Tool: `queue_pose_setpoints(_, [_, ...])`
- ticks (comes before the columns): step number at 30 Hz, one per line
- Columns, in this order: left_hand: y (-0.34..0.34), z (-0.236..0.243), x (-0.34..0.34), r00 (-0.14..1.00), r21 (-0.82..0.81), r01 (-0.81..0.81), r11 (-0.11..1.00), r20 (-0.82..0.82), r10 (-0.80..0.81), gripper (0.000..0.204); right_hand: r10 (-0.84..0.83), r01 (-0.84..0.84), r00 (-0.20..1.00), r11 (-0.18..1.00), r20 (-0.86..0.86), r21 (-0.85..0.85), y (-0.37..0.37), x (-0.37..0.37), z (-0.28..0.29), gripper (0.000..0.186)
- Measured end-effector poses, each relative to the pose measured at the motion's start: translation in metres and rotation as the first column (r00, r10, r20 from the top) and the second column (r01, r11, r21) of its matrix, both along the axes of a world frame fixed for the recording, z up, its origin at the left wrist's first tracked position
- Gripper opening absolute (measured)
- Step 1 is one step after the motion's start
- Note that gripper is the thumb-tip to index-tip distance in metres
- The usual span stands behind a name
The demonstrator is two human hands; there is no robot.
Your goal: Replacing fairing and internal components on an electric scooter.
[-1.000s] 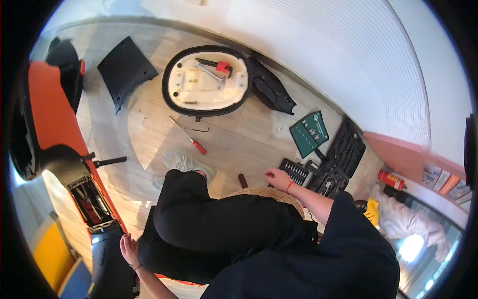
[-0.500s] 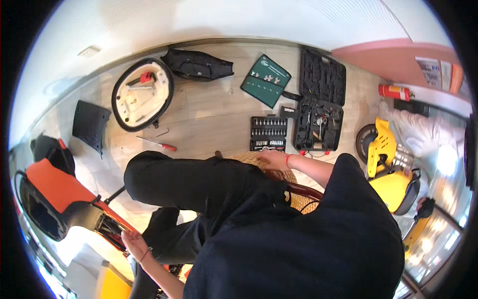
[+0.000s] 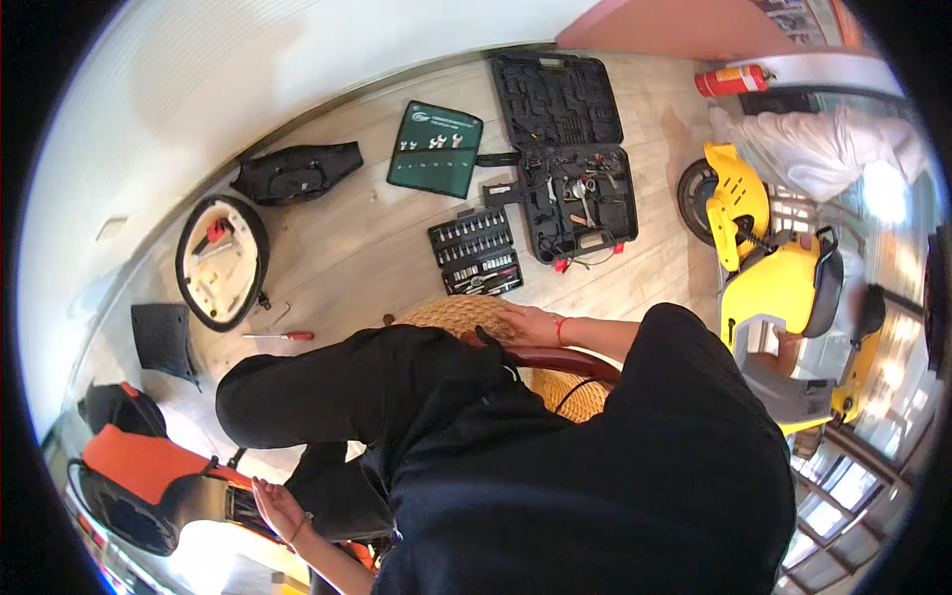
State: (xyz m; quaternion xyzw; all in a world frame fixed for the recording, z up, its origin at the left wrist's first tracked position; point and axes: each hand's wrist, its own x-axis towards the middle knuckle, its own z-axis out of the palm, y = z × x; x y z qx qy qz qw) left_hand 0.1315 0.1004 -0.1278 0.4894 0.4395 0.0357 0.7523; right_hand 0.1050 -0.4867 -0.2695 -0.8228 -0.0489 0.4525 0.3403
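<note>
My left hand is held low on the left with its fingers stretched out and nothing in it. Close beside it is an orange and black scooter with its inner frame exposed. My right hand lies with extended fingers at the woven wicker chair, near the curved red-brown armrest, and holds nothing that I can see. Beyond the right hand stands an opened socket set. A large black tool case lies open behind it, with loose tools inside.
A green wrench pouch, a red-handled screwdriver, an oval seat base and black panels lie on the wooden floor. At right are a yellow scooter, a person in a dark cap and a red fire extinguisher.
My view has swung to the right, so the tools on the floor appear farther left and more of the yellow scooter shows. Both hands keep nearly the same places.
</note>
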Motion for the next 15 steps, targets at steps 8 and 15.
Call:
queue_pose_setpoints(8, [-0.024, 0.019, 0.028, 0.99, 0.068, 0.127, 0.99, 0.053, -0.131, 0.031, 0.068, -0.06, 0.997, 0.987, 0.045, -0.15, 0.001, -0.017, 0.013, 0.077])
queue_pose_setpoints(15, [-0.048, 0.023, 0.011, 0.999, -0.056, 0.037, 0.998, 0.037, -0.035, 0.038, 0.205, -0.184, 0.953, 0.977, 0.224, -0.109, -0.016, -0.009, 0.02, 0.075])
